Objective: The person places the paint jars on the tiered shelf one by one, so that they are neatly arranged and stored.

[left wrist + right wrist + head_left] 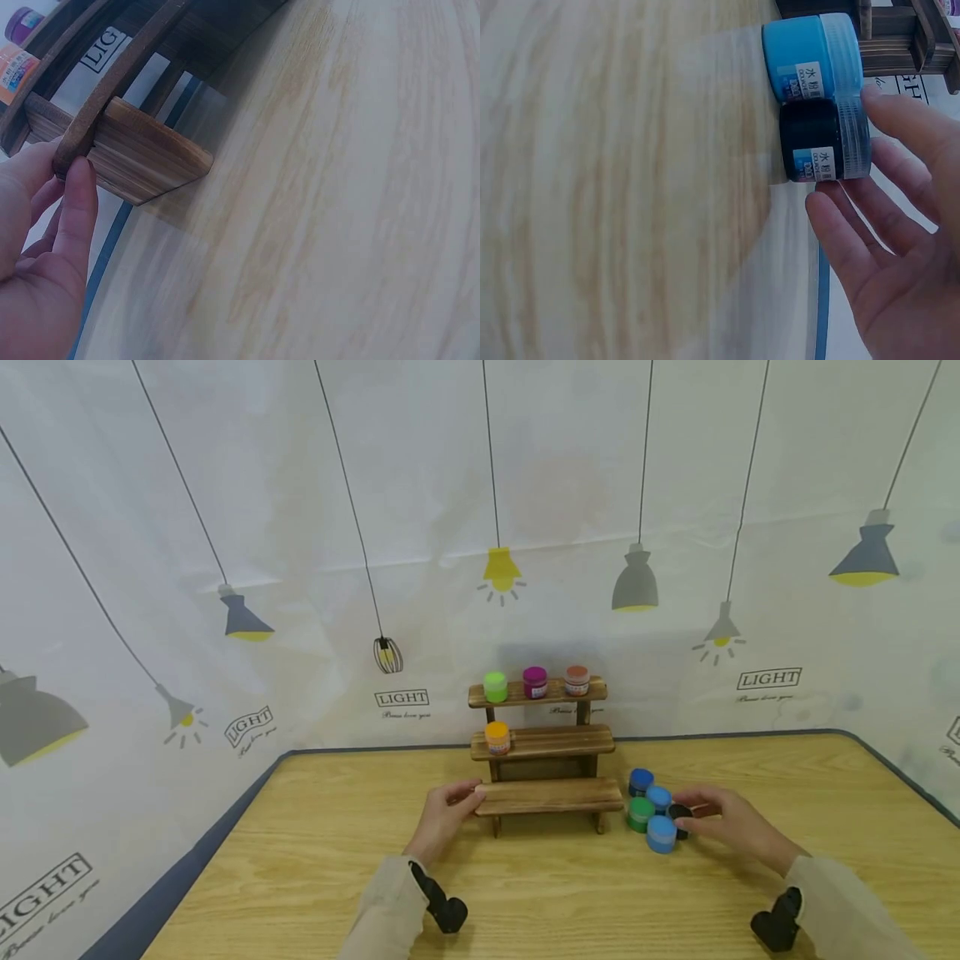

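Note:
At its left end, the lowest step of a small wooden three-tier shelf [551, 796] is pinched between thumb and fingers of my left hand [446, 814]. To the right of the shelf, my right hand [723, 818] has thumb and fingers around a black paint jar [810, 139] standing upright on the table. Against that jar stands a light blue jar [799, 56]; another blue jar [658, 798], a dark blue jar [641, 782] and a green jar [641, 815] cluster beside it. In the head view my right fingers partly hide the black jar.
On the top tier are a lime green jar [496, 687], a purple jar [535, 682] and a brown-orange jar [577, 681]. An orange-yellow jar [497, 738] sits at the middle tier's left end. Behind the wooden table [540, 893] rises a lamp-printed wall covering [420, 527].

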A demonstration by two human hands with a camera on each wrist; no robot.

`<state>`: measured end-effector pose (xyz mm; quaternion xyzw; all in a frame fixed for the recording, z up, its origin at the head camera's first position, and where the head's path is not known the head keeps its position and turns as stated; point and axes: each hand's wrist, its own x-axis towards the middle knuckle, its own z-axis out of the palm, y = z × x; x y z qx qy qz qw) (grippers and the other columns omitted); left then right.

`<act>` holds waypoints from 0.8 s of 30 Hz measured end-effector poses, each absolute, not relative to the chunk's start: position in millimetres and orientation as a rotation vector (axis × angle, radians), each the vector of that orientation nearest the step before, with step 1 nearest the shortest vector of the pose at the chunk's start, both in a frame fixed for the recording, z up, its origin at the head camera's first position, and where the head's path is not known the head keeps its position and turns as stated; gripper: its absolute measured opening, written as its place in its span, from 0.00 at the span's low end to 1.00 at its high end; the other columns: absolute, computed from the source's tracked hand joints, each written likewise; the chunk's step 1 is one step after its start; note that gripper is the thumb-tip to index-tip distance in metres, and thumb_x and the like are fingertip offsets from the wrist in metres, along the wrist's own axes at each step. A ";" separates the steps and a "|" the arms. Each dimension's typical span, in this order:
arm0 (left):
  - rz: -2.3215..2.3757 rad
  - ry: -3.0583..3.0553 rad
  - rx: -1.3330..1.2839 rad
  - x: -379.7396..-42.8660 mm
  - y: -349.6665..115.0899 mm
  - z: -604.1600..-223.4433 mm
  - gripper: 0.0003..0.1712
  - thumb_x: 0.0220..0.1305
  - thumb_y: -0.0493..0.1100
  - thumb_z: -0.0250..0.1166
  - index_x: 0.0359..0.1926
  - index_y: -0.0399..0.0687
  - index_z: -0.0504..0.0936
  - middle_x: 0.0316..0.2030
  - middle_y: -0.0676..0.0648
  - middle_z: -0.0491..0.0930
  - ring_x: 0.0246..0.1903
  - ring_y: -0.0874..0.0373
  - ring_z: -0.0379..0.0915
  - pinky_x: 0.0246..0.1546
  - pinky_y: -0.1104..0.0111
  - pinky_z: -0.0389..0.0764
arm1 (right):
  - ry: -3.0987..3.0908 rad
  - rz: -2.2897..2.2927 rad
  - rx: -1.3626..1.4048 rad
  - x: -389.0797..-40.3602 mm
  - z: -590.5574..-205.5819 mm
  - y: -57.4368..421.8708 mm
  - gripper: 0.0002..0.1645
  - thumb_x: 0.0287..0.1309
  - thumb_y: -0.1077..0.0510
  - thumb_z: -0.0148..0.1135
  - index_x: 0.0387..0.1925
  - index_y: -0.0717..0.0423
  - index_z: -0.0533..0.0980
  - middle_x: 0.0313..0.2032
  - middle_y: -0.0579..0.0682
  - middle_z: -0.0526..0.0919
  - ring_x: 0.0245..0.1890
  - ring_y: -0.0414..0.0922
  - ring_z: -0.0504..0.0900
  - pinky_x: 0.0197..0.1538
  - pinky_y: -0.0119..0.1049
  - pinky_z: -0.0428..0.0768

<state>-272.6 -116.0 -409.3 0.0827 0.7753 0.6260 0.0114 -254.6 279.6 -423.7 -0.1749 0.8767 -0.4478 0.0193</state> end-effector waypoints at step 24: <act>1.940 2.417 0.228 -271.4 -114.8 -407.2 0.19 0.61 0.37 0.56 0.52 0.29 0.72 0.41 0.39 0.75 0.38 0.56 0.73 0.40 0.63 0.77 | 2.775 -1.343 -0.521 -257.3 -428.2 286.1 0.25 0.52 0.57 0.61 0.47 0.70 0.68 0.42 0.63 0.73 0.41 0.57 0.74 0.38 0.39 0.77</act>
